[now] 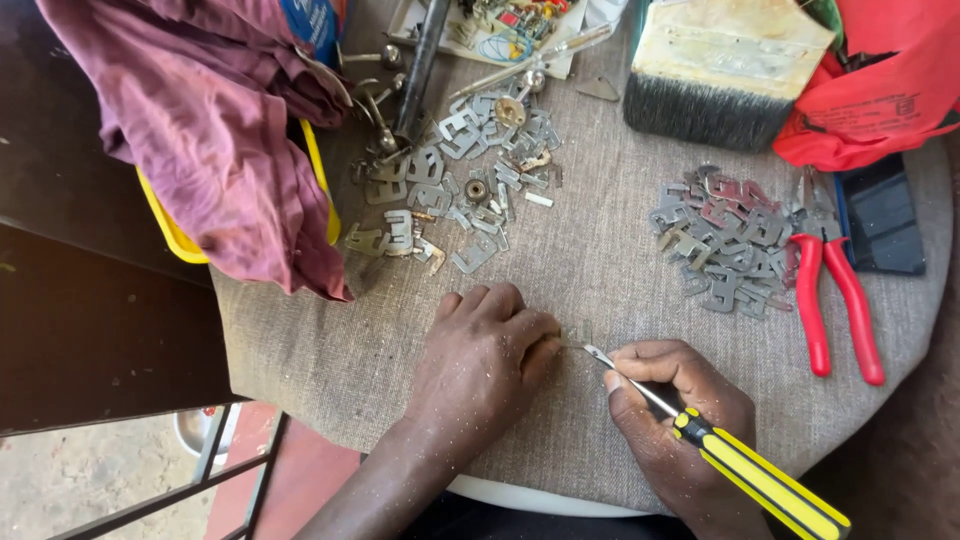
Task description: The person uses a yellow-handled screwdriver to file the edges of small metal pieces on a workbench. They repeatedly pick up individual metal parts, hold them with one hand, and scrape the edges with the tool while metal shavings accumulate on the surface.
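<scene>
Screwdriver tip on a small metal piece, pinned under our left fingers.

Our left hand (480,355) presses a small plate (577,335) flat on the cloth-covered tabletop (600,250), fingers curled closed on it. Our right hand (670,400) grips the yellow-black screwdriver (745,465), shaft running up-left, tip touching the plate from its right. Both hands are equally near. Loose plates lie in two piles: one (460,180) above the left hand, one (720,235) beside red pliers (835,300). The yellow tub (175,235) holds a maroon cloth (215,130).
</scene>
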